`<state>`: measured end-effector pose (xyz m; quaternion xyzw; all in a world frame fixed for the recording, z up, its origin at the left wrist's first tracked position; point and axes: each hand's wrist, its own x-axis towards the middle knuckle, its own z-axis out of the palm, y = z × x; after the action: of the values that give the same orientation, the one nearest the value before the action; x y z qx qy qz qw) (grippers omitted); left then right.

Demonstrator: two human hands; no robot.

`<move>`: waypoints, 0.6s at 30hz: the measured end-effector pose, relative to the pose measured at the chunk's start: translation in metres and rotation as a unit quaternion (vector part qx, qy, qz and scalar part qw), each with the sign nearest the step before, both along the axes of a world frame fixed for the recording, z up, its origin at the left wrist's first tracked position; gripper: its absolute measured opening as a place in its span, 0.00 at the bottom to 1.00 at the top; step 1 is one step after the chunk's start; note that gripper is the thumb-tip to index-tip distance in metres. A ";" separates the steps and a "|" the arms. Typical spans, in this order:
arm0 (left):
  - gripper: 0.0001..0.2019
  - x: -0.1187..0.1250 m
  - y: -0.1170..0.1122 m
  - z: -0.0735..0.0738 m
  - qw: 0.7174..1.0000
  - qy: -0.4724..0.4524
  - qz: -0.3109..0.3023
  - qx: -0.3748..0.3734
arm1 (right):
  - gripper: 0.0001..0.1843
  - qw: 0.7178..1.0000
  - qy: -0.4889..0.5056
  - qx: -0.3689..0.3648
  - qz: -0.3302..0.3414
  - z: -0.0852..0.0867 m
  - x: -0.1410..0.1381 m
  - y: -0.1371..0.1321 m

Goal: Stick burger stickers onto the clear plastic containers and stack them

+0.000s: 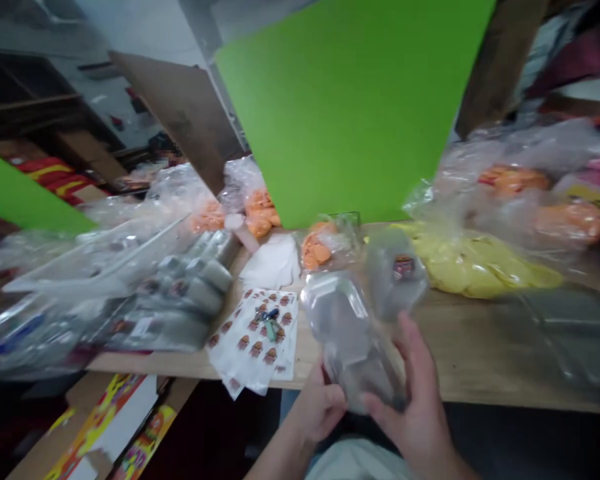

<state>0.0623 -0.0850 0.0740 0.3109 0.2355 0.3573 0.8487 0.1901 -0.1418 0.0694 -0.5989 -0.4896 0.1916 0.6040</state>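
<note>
- Both hands grip the clear plastic shells [347, 333]: left hand [320, 408] beneath, right hand [416, 407] wrapped around the side.
- Judged step: parting one shell; this calls for a fingertip at the rim.

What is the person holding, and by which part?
A clear plastic blister pack, held at its near end between the left hand and the right hand.

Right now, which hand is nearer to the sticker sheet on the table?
Left. The left hand sits just right of the sticker sheet; the right hand is farther right, beyond the clear container.
</note>
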 end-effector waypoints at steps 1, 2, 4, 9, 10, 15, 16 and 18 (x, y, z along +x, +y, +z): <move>0.37 -0.006 0.001 -0.001 1.000 -0.009 0.025 -0.006 | 0.47 0.996 0.063 -0.038 0.055 0.004 -0.004 0.008; 0.36 -0.012 0.002 -0.003 0.999 -0.016 0.044 -0.008 | 0.45 0.983 0.122 -0.077 0.116 0.008 -0.007 0.015; 0.36 -0.023 0.005 -0.007 0.998 -0.015 0.059 -0.007 | 0.38 0.947 0.210 -0.141 0.199 0.012 -0.012 0.026; 0.35 -0.053 0.029 -0.010 0.997 0.036 0.069 -0.004 | 0.32 0.918 0.260 -0.220 0.203 0.004 -0.021 0.048; 0.36 -0.058 0.035 -0.007 0.997 0.034 0.071 -0.002 | 0.33 0.917 0.249 -0.225 0.215 0.003 -0.020 0.054; 0.42 -0.074 0.058 0.013 0.979 0.078 0.190 -0.009 | 0.37 0.889 0.085 -0.278 0.355 0.022 0.000 0.086; 0.42 -0.075 0.060 0.016 0.971 0.093 0.220 -0.009 | 0.37 0.882 0.064 -0.291 0.365 0.026 0.003 0.093; 0.41 -0.077 0.062 0.020 0.956 0.104 0.273 -0.008 | 0.39 0.875 0.079 -0.296 0.375 0.028 0.004 0.102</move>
<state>-0.0146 -0.0230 0.0943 0.2634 0.4008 0.5391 0.6923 0.1937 -0.0403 0.0973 -0.5035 -0.5486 0.5867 0.3182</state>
